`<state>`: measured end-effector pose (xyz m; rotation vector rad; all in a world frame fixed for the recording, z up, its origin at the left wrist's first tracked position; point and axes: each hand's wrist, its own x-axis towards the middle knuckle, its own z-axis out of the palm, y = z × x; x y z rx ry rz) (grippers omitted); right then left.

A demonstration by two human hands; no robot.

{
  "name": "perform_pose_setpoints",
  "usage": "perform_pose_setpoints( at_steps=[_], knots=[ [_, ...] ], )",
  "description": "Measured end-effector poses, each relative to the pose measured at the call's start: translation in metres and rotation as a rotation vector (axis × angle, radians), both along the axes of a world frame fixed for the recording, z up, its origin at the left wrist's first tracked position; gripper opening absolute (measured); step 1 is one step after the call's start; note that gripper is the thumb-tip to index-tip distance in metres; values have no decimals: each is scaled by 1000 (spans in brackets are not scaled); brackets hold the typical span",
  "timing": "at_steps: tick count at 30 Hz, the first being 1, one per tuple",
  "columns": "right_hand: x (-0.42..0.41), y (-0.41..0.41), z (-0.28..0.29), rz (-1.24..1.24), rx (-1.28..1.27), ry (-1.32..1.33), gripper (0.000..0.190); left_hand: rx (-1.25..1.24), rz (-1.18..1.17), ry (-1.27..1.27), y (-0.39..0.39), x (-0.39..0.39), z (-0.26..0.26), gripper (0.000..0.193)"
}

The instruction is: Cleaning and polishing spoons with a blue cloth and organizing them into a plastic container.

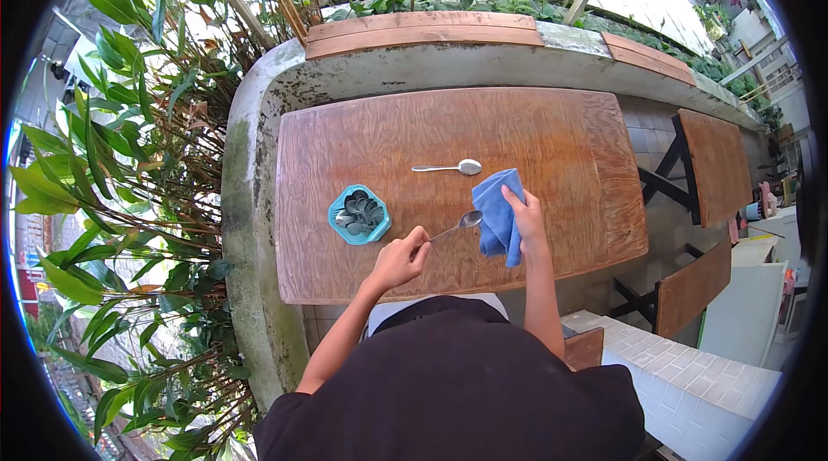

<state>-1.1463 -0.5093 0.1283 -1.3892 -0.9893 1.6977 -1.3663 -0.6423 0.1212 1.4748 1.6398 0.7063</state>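
My left hand point(402, 259) grips the handle of a metal spoon point(470, 220), whose bowl points right toward a blue cloth point(497, 218). The cloth hangs folded from my right hand point(527, 215), pinched between thumb and fingers. In this view the spoon's bowl lies at the cloth's left edge; whether they touch I cannot tell. A second metal spoon point(469, 166) lies flat on the wooden table point(388, 131), farther from me, its handle toward the left. To the left of my left hand stands a turquoise container point(386, 226) holding several spoons point(359, 212), bowls up.
A low concrete wall point(420, 66) with wooden planks point(420, 34) runs behind the table and down its left side. Dense leafy plants point(162, 202) crowd beyond it at left. At right are a wooden table point(715, 163), a bench point(692, 286) and a white brick ledge point(686, 357).
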Motion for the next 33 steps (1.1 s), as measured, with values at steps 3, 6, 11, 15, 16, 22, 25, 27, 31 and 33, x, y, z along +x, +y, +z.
perform_pose_setpoints(
  at_steps=[3, 6, 11, 15, 16, 22, 25, 27, 31, 33],
  knots=[
    [5, 0, -2, -38, 19, 22, 19, 1, 62, -27, -8, -9, -7, 12],
    [9, -1, -6, -79, 6, 39, 17, 128, 210, -217, -13, -11, -13, 9],
    [9, -11, -16, -75, -9, 16, 17, 641, 499, -411, -3, -16, -14, 11],
    [3, -19, -21, -27, -50, 29, 20, 713, 631, -152, 3, -30, -10, 14],
    [2, -20, -24, -14, -58, 29, 20, 666, 691, -107, 3, -32, -11, 10],
    [1, -26, -32, 1, -48, -14, 20, 347, 867, -168, -3, -37, -6, 20],
    [1, -26, -29, -4, -61, -14, 21, 391, 940, -274, 1, -38, -7, 26],
    [2, -25, -32, -5, -65, -11, 20, 446, 946, -157, 4, -35, 2, 27],
    [4, -25, -35, -18, -75, -12, 20, 728, 699, 317, 10, -24, 5, 33],
    [2, -25, -32, -35, -88, -16, 20, 739, 554, 192, 23, -11, 7, 34]
  ],
)
